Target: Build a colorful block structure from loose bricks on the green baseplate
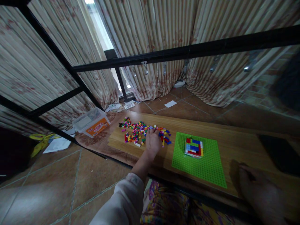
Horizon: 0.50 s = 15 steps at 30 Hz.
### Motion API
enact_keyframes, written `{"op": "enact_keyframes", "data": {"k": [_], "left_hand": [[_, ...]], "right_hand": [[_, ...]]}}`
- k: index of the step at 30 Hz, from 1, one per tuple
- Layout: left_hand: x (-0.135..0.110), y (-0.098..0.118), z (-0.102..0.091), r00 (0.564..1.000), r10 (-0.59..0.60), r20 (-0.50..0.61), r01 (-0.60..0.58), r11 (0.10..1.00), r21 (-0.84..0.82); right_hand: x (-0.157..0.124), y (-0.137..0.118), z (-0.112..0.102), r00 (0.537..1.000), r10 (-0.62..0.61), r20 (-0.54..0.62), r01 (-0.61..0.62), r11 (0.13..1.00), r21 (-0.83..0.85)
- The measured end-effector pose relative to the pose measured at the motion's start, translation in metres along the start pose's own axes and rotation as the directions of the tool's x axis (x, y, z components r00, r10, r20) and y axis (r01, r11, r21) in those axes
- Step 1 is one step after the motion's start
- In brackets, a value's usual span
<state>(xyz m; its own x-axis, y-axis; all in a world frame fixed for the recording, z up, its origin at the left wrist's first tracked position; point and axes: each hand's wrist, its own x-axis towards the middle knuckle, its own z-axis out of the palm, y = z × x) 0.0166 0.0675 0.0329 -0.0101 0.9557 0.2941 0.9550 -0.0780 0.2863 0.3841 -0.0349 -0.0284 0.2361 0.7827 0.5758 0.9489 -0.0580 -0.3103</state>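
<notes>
Left hand [153, 141] palm down, fingers lowered into the pile of loose bricks [135, 131], which spreads to both sides of it, mostly leftward; cannot tell whether the fingertips grip a brick. Right of this hand, apart from it: green baseplate [211, 162] bearing a low, multicoloured brick build [194, 147]. Right hand [259, 189] blurred, just beyond the baseplate's right edge, fingers partly curled; grip contents unreadable. Clear plastic box [97, 125], orange label, well left of the left hand.
</notes>
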Motion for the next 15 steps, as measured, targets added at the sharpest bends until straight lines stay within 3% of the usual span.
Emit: {"op": "enact_keyframes", "data": {"k": [3, 7, 11, 13, 14, 15], "left_hand": [[0.006, 0.000, 0.003, 0.998, 0.043, 0.042, -0.044, 0.998, 0.043], [0.010, -0.001, 0.001, 0.998, 0.022, 0.051, -0.024, 0.999, 0.037], [0.005, 0.001, -0.011, 0.999, -0.041, -0.030, 0.035, 0.983, -0.182], [-0.005, 0.009, -0.019, 0.984, -0.173, -0.046, 0.133, 0.879, -0.457], [-0.012, 0.015, -0.022, 0.968, -0.250, 0.009, 0.201, 0.757, -0.622], [-0.020, 0.022, -0.025, 0.939, -0.325, 0.108, 0.286, 0.567, -0.773]], "right_hand": [[0.000, 0.000, 0.001, 1.000, 0.005, 0.010, -0.004, 0.998, -0.063], [0.001, -0.004, -0.001, 0.997, 0.053, 0.060, -0.051, 0.998, -0.029], [0.002, -0.009, -0.003, 0.995, 0.074, 0.065, -0.073, 0.997, -0.018], [0.002, -0.011, -0.004, 0.995, 0.086, 0.059, -0.084, 0.996, -0.033], [0.002, -0.012, -0.004, 0.995, 0.086, 0.060, -0.084, 0.996, -0.033], [0.002, -0.013, -0.004, 0.995, 0.081, 0.063, -0.080, 0.996, -0.028]]}}
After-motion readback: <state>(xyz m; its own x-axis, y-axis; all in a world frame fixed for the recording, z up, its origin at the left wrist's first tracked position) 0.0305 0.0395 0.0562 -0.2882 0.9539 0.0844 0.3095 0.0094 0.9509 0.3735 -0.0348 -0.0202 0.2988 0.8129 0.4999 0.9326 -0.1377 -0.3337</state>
